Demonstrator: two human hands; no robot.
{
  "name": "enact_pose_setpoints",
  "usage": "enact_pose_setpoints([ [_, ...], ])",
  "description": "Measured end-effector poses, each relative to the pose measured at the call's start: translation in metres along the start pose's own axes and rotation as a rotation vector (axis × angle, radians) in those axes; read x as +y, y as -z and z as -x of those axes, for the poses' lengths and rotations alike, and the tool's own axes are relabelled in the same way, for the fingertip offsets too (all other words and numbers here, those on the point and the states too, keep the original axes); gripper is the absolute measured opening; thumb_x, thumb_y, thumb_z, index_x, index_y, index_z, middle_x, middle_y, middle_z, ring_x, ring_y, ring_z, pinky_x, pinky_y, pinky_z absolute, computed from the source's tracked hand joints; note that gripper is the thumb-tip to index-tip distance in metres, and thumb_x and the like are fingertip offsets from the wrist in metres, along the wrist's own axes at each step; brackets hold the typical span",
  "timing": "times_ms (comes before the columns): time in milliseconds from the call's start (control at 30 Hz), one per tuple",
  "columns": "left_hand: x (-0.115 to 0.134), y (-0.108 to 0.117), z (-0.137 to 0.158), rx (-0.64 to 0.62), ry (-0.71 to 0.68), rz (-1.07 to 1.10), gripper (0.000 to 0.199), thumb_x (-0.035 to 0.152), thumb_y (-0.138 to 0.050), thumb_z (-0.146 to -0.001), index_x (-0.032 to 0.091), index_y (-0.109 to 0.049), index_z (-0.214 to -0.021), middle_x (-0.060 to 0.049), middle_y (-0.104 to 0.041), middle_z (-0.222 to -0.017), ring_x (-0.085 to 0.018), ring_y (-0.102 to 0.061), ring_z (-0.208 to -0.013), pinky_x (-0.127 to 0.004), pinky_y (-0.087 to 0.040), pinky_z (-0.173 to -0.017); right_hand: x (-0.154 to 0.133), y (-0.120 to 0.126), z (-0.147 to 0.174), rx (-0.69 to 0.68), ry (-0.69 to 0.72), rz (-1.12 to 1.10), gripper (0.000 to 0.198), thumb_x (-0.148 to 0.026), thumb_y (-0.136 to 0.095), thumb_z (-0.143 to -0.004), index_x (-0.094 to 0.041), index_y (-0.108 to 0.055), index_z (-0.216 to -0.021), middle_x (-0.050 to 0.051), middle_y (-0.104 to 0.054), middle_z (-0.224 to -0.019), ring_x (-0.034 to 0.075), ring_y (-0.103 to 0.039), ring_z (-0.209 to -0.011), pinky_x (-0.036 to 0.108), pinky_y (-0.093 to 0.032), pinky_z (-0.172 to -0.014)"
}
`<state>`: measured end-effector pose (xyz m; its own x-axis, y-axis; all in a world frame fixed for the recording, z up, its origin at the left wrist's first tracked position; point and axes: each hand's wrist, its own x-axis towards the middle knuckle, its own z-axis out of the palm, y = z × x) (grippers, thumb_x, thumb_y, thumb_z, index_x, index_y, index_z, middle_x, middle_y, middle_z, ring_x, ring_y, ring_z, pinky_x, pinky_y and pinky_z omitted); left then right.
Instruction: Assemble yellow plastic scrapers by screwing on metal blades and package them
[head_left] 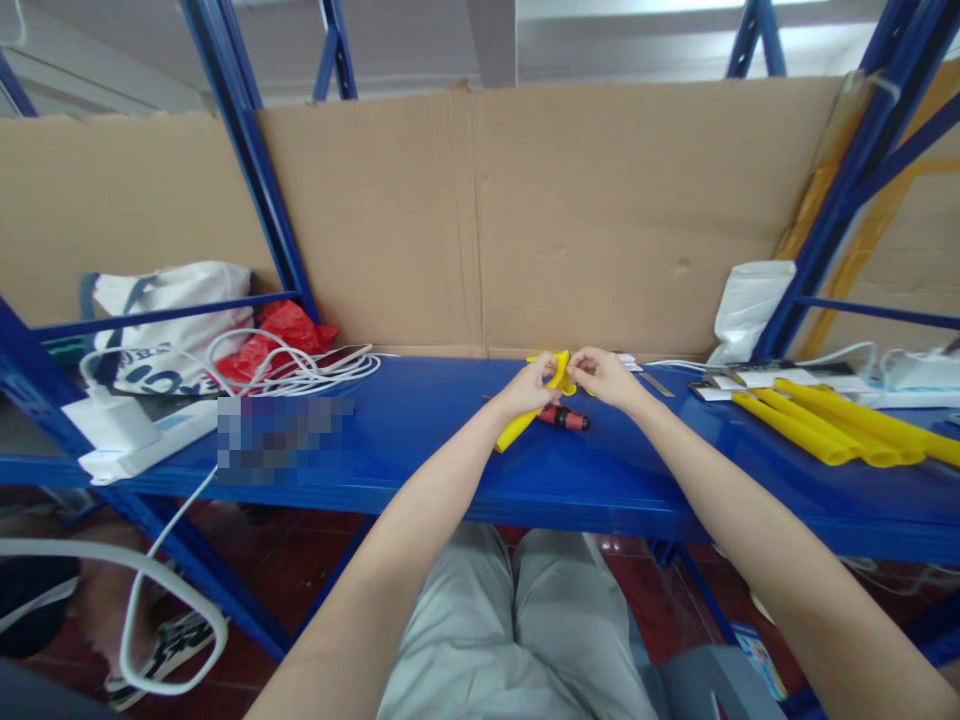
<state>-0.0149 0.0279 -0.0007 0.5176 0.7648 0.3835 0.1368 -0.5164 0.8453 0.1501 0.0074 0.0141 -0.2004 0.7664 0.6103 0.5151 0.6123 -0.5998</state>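
My left hand (529,388) is closed around a yellow tube-like piece (516,432), whose lower end slants down to the table below the fingers. My right hand (604,376) pinches at the upper end of the same piece, close beside the left fingertips. What lies between the right fingertips is too small to make out exactly. Just under the hands, a tool with a red and black handle (567,418) lies on the blue table (435,430). A thin flat grey strip (657,385) rests to the right of my right hand.
Several yellow tubes (817,435) lie at the right. On the left are a white power strip (169,438), coiled white cable (322,372), a red plastic bag (277,345) and a white cloth bag (187,290). Cardboard (600,210) stands behind; blue posts (255,160) frame the table. A person's shoe (176,645) shows below left.
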Motion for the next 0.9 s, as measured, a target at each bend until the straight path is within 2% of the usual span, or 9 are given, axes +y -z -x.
enact_pose_setpoints([
  [100, 0.001, 0.0, 0.001, 0.03, -0.044, -0.056, 0.035, -0.004, -0.056, -0.063, 0.019, -0.043, -0.087, -0.004, -0.059, -0.099, -0.013, -0.062, -0.082, -0.027, -0.051, -0.071, -0.001, -0.004, 0.0, -0.018, -0.135, -0.176, 0.013, -0.023, -0.06, -0.076, -0.019, -0.05, -0.069, -0.002, -0.057, -0.057, 0.01, -0.055, -0.052, 0.022, -0.045, -0.052],
  [200, 0.002, 0.0, 0.002, 0.062, -0.106, -0.157, 0.033, -0.002, -0.056, -0.062, 0.019, -0.043, -0.084, -0.004, -0.06, -0.097, -0.017, -0.058, -0.1, -0.031, -0.049, -0.082, -0.008, -0.007, 0.001, -0.013, -0.268, -0.241, 0.016, -0.019, -0.056, -0.081, -0.018, -0.049, -0.067, -0.003, -0.055, -0.05, 0.008, -0.052, -0.045, 0.02, -0.043, -0.048],
  [400, 0.008, 0.0, 0.006, 0.087, -0.136, -0.352, 0.031, 0.0, -0.054, -0.064, 0.02, -0.043, -0.085, -0.001, -0.061, -0.09, -0.016, -0.06, -0.087, -0.032, -0.047, -0.081, -0.017, -0.008, 0.003, -0.032, -0.461, -0.37, 0.017, -0.015, -0.053, -0.083, -0.017, -0.05, -0.066, -0.002, -0.053, -0.048, 0.007, -0.05, -0.043, 0.018, -0.04, -0.044],
  [633, 0.01, -0.001, 0.007, 0.091, -0.175, -0.387, 0.031, 0.001, -0.055, -0.064, 0.021, -0.043, -0.084, -0.001, -0.06, -0.087, -0.016, -0.059, -0.082, -0.029, -0.046, -0.077, -0.013, -0.006, 0.004, -0.071, -0.464, -0.505, 0.017, -0.021, -0.064, -0.074, -0.017, -0.05, -0.065, -0.003, -0.052, -0.051, 0.006, -0.048, -0.044, 0.018, -0.039, -0.043],
  [900, 0.007, 0.0, 0.004, 0.065, -0.098, -0.291, 0.031, 0.003, -0.056, -0.064, 0.021, -0.043, -0.086, -0.003, -0.061, -0.094, -0.015, -0.061, -0.079, -0.028, -0.048, -0.074, -0.004, -0.01, 0.001, -0.039, -0.268, -0.306, 0.013, -0.021, -0.059, -0.076, -0.019, -0.048, -0.07, -0.004, -0.054, -0.052, 0.007, -0.051, -0.045, 0.019, -0.042, -0.047],
])
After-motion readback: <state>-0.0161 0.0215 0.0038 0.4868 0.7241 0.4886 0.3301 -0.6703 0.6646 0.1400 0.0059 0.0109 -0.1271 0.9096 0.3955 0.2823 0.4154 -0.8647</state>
